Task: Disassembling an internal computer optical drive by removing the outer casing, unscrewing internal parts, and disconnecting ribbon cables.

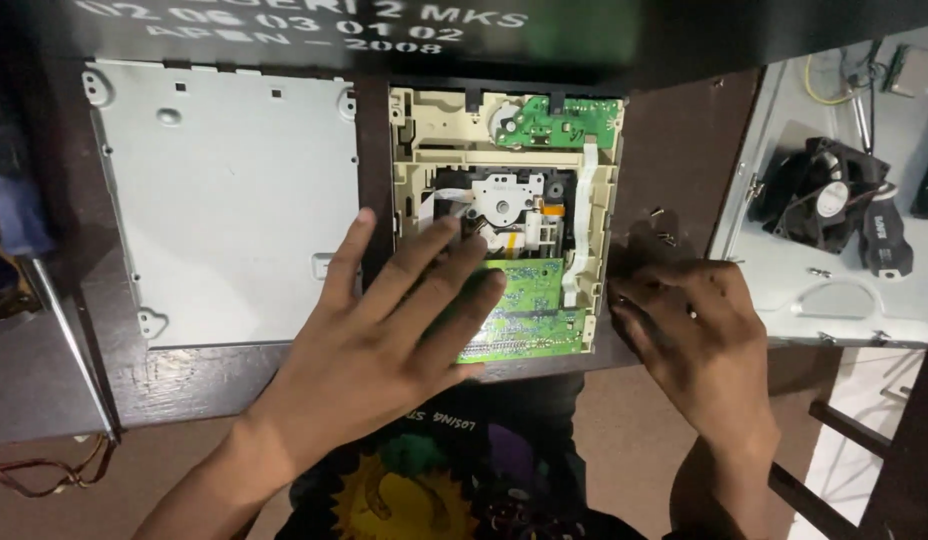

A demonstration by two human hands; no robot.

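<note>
With its metal cover (pixel 224 200) already off beside it, the opened disc drive (pixel 504 210) lay on the table (pixel 674 150), left hand (pixel 384 330) spread flat on it, right hand (pixel 699 335) curled, pinching a small screw.

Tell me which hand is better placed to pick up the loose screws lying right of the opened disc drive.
Right. The right hand rests on the table just below the loose screws, fingertips close to them. The left hand lies flat across the opened disc drive, farther away.
</note>
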